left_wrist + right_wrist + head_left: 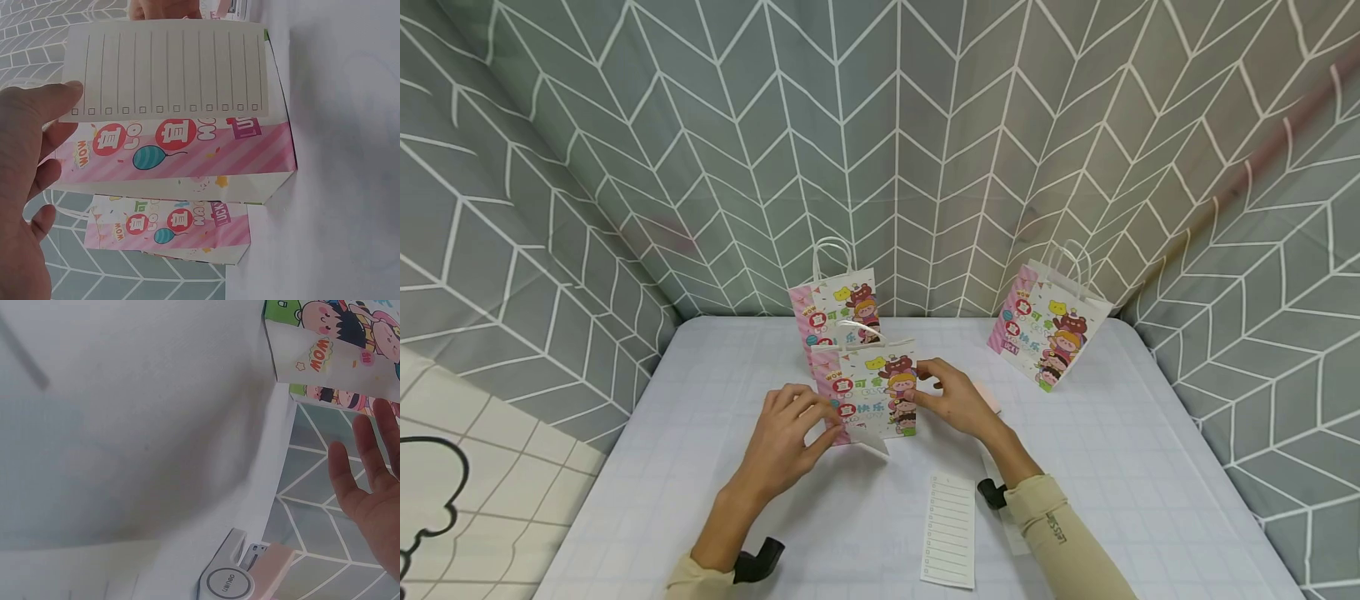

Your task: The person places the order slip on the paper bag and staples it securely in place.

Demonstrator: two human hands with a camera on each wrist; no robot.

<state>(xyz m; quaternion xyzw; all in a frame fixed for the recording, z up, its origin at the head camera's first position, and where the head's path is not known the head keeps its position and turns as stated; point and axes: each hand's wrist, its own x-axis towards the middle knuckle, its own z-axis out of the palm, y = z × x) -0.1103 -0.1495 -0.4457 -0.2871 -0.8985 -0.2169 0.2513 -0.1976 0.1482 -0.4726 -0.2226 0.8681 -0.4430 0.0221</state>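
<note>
My left hand (790, 437) pinches a white lined slip (165, 72) with checkboxes along one edge. Its thumb lies on the slip's face; in the head view the slip shows nearly edge-on before a paper gift bag (865, 383) printed with cartoon figures. At that bag's right edge is my right hand (958, 400), thumb over the front and fingers behind, holding its side. The right wrist view shows several fingers of this hand spread behind the bag. A second similar bag (831, 304) stands behind the held one, partly hidden.
A third gift bag (1052, 325) stands tilted at the back right. On the white table (1097, 500) lies another lined slip (947, 533), with a paper (1015, 533) partly under my right forearm. A white and pink stapler (231, 581) sits near my right wrist. Patterned curtains (895, 167) surround the table.
</note>
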